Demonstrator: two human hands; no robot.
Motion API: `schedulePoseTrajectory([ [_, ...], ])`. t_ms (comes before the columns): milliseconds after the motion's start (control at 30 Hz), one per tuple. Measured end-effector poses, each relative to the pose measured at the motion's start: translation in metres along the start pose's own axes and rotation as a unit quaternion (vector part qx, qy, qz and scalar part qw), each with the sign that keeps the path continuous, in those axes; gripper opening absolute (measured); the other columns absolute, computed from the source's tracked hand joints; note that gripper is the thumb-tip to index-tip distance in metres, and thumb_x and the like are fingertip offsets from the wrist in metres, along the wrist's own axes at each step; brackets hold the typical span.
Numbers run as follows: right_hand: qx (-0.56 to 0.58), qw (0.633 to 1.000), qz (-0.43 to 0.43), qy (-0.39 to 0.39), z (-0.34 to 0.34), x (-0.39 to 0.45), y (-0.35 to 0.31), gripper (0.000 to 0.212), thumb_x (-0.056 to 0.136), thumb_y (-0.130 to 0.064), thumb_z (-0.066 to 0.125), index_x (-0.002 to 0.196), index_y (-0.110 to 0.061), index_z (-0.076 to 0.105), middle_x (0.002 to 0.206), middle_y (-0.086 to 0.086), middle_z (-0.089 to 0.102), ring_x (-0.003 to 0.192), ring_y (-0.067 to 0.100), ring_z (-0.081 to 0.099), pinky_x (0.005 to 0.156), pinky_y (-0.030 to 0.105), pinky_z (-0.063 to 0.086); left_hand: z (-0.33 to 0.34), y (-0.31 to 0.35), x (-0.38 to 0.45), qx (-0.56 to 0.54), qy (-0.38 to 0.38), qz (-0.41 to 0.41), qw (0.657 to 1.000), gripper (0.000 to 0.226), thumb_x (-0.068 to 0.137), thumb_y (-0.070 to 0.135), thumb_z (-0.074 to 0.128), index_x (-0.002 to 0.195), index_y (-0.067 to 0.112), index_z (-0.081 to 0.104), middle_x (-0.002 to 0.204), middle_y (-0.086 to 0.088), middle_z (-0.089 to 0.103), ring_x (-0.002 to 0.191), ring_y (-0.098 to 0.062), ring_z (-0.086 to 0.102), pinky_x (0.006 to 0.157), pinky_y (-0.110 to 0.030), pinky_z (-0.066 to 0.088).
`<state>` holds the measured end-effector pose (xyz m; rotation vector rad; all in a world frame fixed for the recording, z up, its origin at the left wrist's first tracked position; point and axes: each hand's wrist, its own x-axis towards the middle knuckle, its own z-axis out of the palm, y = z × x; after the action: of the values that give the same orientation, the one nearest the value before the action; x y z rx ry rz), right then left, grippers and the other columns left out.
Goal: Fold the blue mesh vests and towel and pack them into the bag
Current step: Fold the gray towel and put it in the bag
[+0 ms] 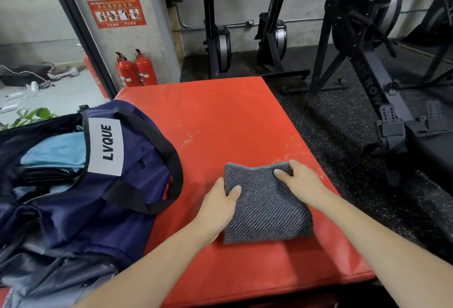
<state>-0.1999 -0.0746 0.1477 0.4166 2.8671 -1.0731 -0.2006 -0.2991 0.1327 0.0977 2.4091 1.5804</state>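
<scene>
A: Obs. 1, occlusions. What can't be resolved?

B: The bag (81, 185) runs off the left and bottom edges, so its full outline is unknown. Light blue fabric (55, 152) shows inside the opening; mesh texture is not resolvable. Dark layers below it can't be identified. The fingers of both hands go under or behind the towel (266, 201), so only the thumbs show on top.

A: Obs. 2, grip versus towel?

B: The towel is folded, grey and ribbed, and lies flat on the red mat (220, 124), right of the bag and apart from it. The left hand (219, 203) grips the towel's left edge, thumb pressed on top. The right hand (302, 181) pinches the far right corner, thumb over the cloth.

A: Surroundings?

B: Two fire extinguishers (136, 68) beyond the mat; rowing machine (367, 62) at right.
</scene>
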Motion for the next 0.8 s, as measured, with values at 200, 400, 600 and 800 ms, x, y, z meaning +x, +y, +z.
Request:
schedulePoseTrajectory([
  [200, -0.098, 0.993, 0.003, 0.064, 0.002, -0.008, 0.003, 0.034, 0.097, -0.054, 0.052, 0.099, -0.020, 0.050, 0.083, 0.000, 0.060, 0.080, 0.028, 0.060, 0.060, 0.035, 0.040, 0.001, 0.015, -0.003, 0.120, 0.075, 0.018, 0.990, 0.028, 0.096, 0.038, 0.058, 0.115, 0.022, 0.046, 0.100, 0.004, 0.067, 0.082, -0.008, 0.061, 0.067, -0.026, 0.044],
  [400, -0.130, 0.985, 0.063, 0.093, 0.004, -0.014, 0.005, 0.060, 0.087, -0.073, 0.050, 0.109, -0.017, 0.050, 0.096, 0.005, 0.063, 0.094, 0.031, 0.064, 0.077, 0.041, 0.053, -0.008, 0.010, 0.004, 0.421, 0.128, 0.184, 0.879, 0.055, 0.098, 0.043, 0.050, 0.147, 0.034, 0.026, 0.143, -0.001, 0.040, 0.129, -0.024, 0.041, 0.100, -0.042, 0.039],
  [600, -0.042, 0.989, 0.142, -0.016, -0.010, -0.015, 0.009, 0.060, 0.072, -0.073, 0.067, 0.076, -0.013, 0.058, 0.085, 0.005, 0.068, 0.081, 0.026, 0.066, 0.066, 0.033, 0.049, -0.015, -0.005, 0.020, 0.429, -0.035, 0.274, 0.860, 0.035, 0.105, 0.044, 0.035, 0.136, 0.042, 0.050, 0.154, 0.012, 0.035, 0.146, -0.009, 0.019, 0.115, -0.041, 0.013],
  [800, 0.234, 0.964, 0.053, -0.116, -0.019, -0.028, 0.009, 0.031, 0.078, -0.018, 0.082, 0.106, -0.017, 0.070, 0.105, 0.002, 0.075, 0.098, 0.019, 0.071, 0.097, 0.041, 0.053, -0.013, 0.011, 0.011, 0.433, 0.030, 0.255, 0.864, 0.035, 0.095, 0.062, 0.045, 0.113, 0.043, 0.067, 0.129, 0.016, 0.053, 0.124, -0.008, 0.042, 0.104, -0.039, 0.016],
])
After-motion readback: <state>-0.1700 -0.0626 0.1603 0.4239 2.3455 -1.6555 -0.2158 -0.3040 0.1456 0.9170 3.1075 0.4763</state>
